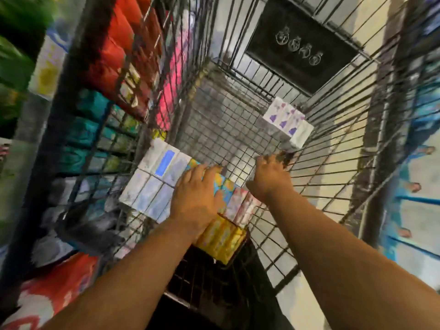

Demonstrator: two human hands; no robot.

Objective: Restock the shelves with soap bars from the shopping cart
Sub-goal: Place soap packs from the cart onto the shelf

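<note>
Both my arms reach down into the wire shopping cart (221,129). My left hand (198,194) lies on a colourful blue-and-yellow soap pack (223,186), fingers spread over it. White-and-blue soap boxes (154,177) sit just left of that hand, and a yellow soap pack (221,239) lies nearer to me. My right hand (271,173) hovers over the cart floor with fingers loosely bent and nothing in it. A white pack with purple print (287,120) rests at the cart's far right corner. The frame is blurred by motion.
Shelves on the left hold red packs (119,51), teal packs (88,129) and pink packs (171,91) behind the cart's wire side. A black panel (300,44) hangs at the cart's far end. Blue racks (419,186) stand to the right on the light floor.
</note>
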